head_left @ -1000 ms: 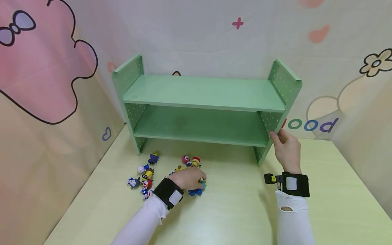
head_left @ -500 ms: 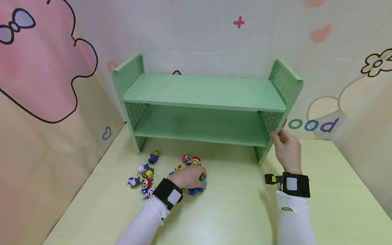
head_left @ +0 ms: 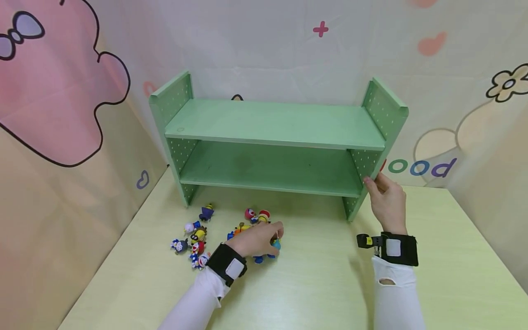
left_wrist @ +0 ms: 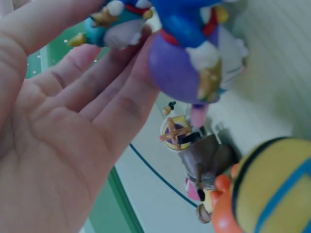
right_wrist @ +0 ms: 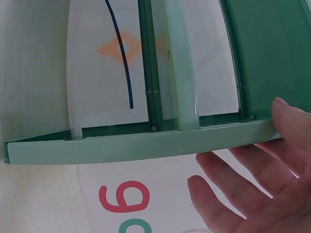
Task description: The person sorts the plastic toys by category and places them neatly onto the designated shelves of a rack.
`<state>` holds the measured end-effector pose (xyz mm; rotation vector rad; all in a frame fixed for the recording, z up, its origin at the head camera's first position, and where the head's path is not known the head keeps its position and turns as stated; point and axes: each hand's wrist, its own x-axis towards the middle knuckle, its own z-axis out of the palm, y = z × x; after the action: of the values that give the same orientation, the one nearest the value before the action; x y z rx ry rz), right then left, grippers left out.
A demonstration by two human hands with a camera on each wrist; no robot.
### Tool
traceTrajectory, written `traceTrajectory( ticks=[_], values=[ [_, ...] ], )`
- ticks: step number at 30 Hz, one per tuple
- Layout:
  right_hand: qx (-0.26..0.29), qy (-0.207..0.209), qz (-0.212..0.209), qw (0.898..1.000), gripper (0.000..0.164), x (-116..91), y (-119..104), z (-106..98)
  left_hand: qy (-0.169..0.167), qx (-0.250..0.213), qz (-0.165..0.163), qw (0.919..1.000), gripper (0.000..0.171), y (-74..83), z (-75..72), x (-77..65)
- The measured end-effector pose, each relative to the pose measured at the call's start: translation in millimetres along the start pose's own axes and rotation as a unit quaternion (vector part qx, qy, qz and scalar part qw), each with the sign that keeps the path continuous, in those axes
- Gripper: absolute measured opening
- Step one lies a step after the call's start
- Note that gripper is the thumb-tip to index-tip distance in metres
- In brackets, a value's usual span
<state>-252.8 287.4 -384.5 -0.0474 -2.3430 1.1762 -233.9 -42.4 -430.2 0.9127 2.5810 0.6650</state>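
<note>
Near the middle of the table, my left hand (head_left: 256, 239) reaches over a cluster of small toy figurines. Its thumb and fingers pinch a teal toy figurine (left_wrist: 124, 33), whose upper part is cut off in the left wrist view. Against the fingertips there is a blue and purple figurine (left_wrist: 182, 68). A brown figurine (left_wrist: 209, 155) and a yellow and orange one (left_wrist: 277, 179) lie close by. My right hand (head_left: 387, 204) grips the front edge of the green shelf's right side panel (right_wrist: 112, 151), thumb inside and fingers outside.
The green two-tier shelf (head_left: 268, 121) stands at the back of the table (head_left: 313, 284). Several figurines lie left of my left hand, among them a purple-caped one (head_left: 206, 212) by the shelf's left leg. A red-hatted figurine (head_left: 264, 216) lies beyond the hand. A printed curtain (head_left: 280, 55) hangs behind.
My left hand has shifted slightly right and away over the cluster, its index finger reaching further out; the teal figurine has moved a little right. The right hand stays on the shelf panel.
</note>
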Motion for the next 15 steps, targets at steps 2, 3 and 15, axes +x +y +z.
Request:
traceTrajectory(
  ticks=[2, 3, 15],
  values=[
    [0.001, 0.0, 0.001, 1.0, 0.043, 0.0, -0.1, -0.1, 0.009, 0.001, 0.009, 0.9999, 0.034, -1.3, 0.6, 1.2],
    [0.002, 0.0, 0.001, 1.0, 0.043, 0.0, 0.0, -0.2, 0.015, 0.0, 0.014, 0.9998, 0.032, -1.7, 0.7, 1.7],
    [0.007, -0.005, 0.0, 1.0, 0.043, 0.3, 0.3, -0.7, 0.055, -0.026, 0.071, 0.9956, 0.009, -3.8, -3.8, 12.6]
  ],
)
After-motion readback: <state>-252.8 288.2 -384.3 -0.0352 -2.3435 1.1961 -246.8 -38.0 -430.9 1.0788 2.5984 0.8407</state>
